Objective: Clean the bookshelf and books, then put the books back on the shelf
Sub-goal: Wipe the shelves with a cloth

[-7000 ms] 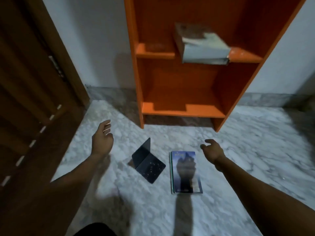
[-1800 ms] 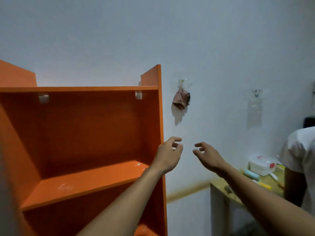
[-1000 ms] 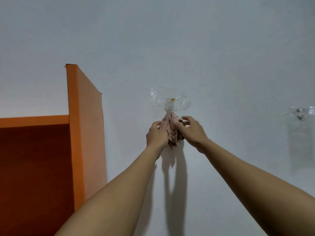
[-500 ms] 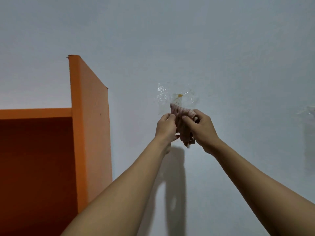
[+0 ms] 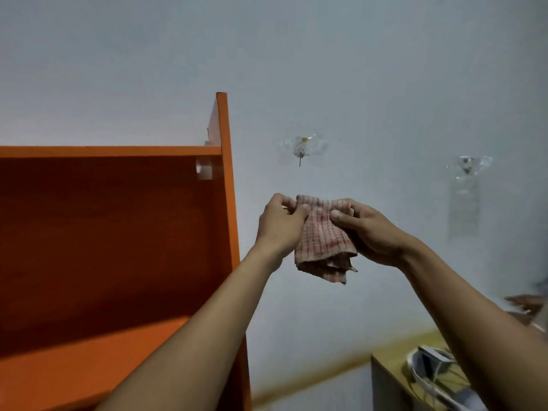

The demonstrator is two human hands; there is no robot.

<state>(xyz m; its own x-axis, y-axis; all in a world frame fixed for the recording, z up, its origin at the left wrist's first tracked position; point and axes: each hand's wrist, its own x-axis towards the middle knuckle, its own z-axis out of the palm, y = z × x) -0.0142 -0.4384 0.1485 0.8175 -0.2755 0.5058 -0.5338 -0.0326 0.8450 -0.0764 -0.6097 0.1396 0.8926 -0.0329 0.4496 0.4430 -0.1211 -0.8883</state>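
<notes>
A pink checked cloth (image 5: 321, 241) hangs folded between my two hands in front of the white wall. My left hand (image 5: 280, 223) pinches its top left corner. My right hand (image 5: 366, 229) grips its right side with the thumb on the front. The orange bookshelf (image 5: 226, 185) stands to the left; its upper shelf board (image 5: 74, 369) shows bare. No books are in view.
A clear stick-on hook (image 5: 302, 149) sits on the wall above the cloth, a second one (image 5: 468, 167) further right. A yellow table (image 5: 394, 369) with a white container (image 5: 427, 366) stands at the lower right. Another person's hand (image 5: 527, 304) shows at the right edge.
Both hands have lifted the cloth off the wall hook and brought it down and away from the wall. The view has dropped, showing more of the shelf and the table.
</notes>
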